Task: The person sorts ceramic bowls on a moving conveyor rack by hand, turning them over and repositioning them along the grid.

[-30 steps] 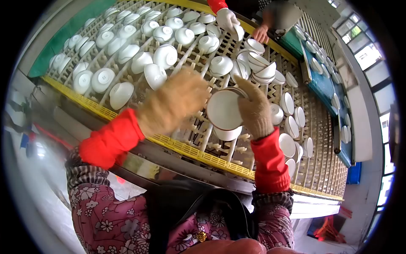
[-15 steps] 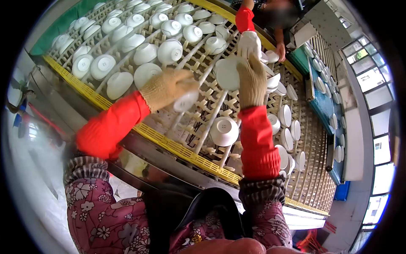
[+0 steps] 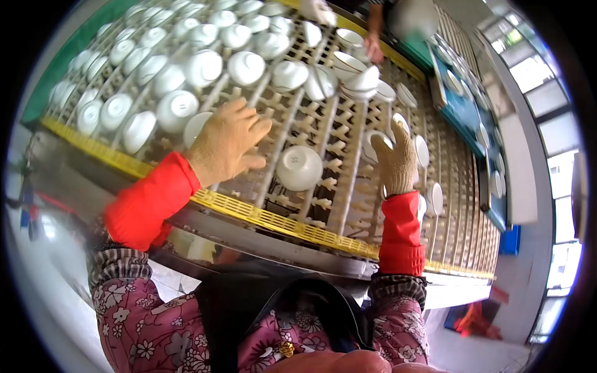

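My left hand (image 3: 230, 140), in a tan knit glove, hovers over the conveyor rack with its fingers spread and nothing in them. Just behind its wrist, a white bowl (image 3: 196, 128) is partly covered. My right hand (image 3: 398, 163), gloved the same way, is among the bowls standing on edge at the right, thumb and fingers apart. One bowl (image 3: 373, 147) is beside its thumb and another bowl (image 3: 402, 123) is at its fingertips; whether they touch cannot be made out. Between my hands an upside-down white bowl (image 3: 300, 168) rests on the pegs.
Rows of upturned bowls (image 3: 204, 68) cover the rack's far left. Across the rack are a co-worker's white-gloved hand (image 3: 318, 11) and bare hand (image 3: 373, 48), near stacked bowls (image 3: 359, 81). A yellow edge strip (image 3: 273, 219) borders my side. A blue belt (image 3: 463, 124) carries bowls at right.
My left hand has let go of a small bowl and opened. My right hand has left the white dish it was on and moved right, to the standing bowls. The view has shifted.
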`<state>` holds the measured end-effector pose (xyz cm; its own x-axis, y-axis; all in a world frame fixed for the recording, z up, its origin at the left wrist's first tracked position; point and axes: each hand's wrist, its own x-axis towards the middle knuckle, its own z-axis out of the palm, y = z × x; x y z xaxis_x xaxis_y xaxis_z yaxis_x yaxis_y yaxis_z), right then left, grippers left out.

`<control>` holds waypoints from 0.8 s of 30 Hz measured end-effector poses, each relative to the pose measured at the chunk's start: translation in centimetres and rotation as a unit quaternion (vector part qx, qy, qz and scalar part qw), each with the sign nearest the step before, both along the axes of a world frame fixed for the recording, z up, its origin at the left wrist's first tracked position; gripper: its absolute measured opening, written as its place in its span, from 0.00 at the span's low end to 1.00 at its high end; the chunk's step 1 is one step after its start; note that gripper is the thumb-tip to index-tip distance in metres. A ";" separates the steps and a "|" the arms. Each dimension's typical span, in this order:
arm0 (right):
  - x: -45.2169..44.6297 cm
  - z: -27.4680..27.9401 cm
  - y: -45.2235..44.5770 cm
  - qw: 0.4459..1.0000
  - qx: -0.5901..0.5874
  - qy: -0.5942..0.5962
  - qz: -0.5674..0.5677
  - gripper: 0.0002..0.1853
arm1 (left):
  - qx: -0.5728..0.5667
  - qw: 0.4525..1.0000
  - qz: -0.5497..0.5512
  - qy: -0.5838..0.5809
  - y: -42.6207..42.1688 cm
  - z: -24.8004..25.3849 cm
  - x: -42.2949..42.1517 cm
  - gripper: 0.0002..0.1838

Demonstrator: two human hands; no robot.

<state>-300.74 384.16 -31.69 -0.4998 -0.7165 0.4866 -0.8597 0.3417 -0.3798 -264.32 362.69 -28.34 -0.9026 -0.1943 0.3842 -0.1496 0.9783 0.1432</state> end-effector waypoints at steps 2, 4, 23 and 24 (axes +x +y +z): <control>-2.4 -0.8 4.9 0.994 0.097 -0.016 -0.054 0.42 | 0.011 0.997 -0.045 -0.060 2.0 0.7 -1.3 0.39; -2.7 0.2 8.8 0.979 0.179 -0.061 -0.072 0.40 | -0.018 0.993 -0.097 -0.067 3.8 0.9 -3.4 0.42; 1.0 2.3 0.8 0.962 -0.069 -0.134 0.229 0.24 | -0.064 0.990 -0.091 -0.089 10.0 -2.3 -10.7 0.35; 1.6 1.4 -0.8 0.935 -0.151 0.032 0.318 0.26 | -0.048 0.989 -0.086 -0.109 10.1 -2.2 -11.0 0.34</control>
<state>-299.16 383.35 -30.28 0.0177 -0.6837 0.7295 -0.8764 -0.3618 -0.3179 -275.29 372.74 -30.54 -0.9826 -0.0019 0.1856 0.0039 0.9995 0.0309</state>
